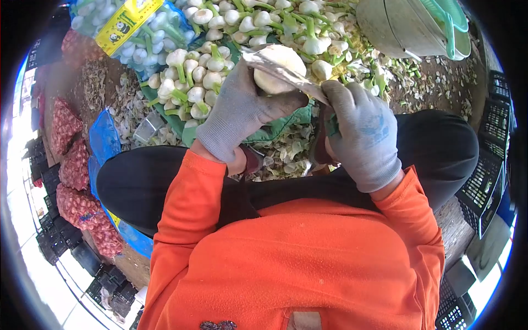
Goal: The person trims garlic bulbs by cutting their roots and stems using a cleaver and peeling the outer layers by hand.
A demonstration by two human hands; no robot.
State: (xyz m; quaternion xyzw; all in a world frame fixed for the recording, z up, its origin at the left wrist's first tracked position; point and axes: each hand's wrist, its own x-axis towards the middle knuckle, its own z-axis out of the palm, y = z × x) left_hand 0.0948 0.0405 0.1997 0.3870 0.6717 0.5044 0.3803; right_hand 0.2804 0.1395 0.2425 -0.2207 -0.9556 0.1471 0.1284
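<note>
Left hand [236,110] cups a pale bulb [289,58]; right hand [366,129], back upward, grips a knife [300,83].

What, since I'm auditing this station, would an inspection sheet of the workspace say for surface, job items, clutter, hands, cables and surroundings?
Surface: brown floor, strewn with peelings.
Job's things: a large pale bulb with a blade across it; heaped bulbs with green stems ahead.
Clutter: clear plastic container at left; filled bag at upper left; pale bucket at upper right.
Hands: both gloved; left hand holds the pale bulb, right hand grips the blade's end, any handle hidden.
Cables: nothing seen.
Surroundings: red mesh sacks at left; black crates on both sides.
</note>
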